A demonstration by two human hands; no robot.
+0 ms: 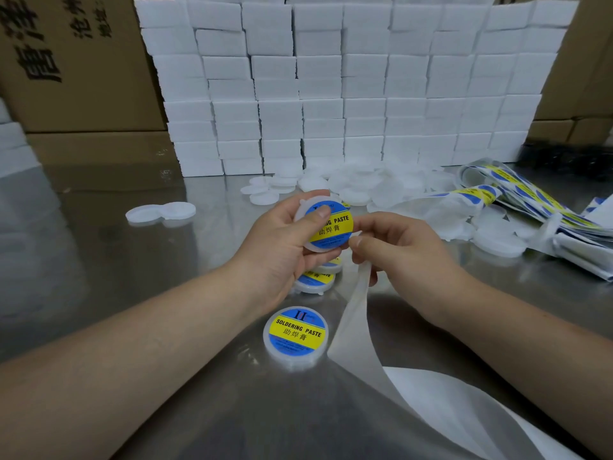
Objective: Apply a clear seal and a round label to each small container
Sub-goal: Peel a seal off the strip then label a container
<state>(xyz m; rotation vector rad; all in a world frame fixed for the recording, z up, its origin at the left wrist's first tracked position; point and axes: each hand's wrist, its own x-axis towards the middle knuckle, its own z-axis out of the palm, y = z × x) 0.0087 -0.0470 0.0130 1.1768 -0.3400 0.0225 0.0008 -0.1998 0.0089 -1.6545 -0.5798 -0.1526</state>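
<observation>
The left hand (282, 247) grips a small round tub (326, 249), its thumb (316, 215) pressing on the blue and yellow label (335, 227). The right hand (404, 247) meets the tub's edge with its fingertips and pinches a white paper strip (358, 310) that hangs below its fingers to the steel table (132, 277). Under the left fingers lie two labelled tubs (315, 282), and another labelled tub (296, 336) sits between the wrists. Beyond the fingertips lies a heap of plain white tubs (365, 184) before a wall of white boxes (348, 88). Label sheets (530, 200) lie out past the right fingers
</observation>
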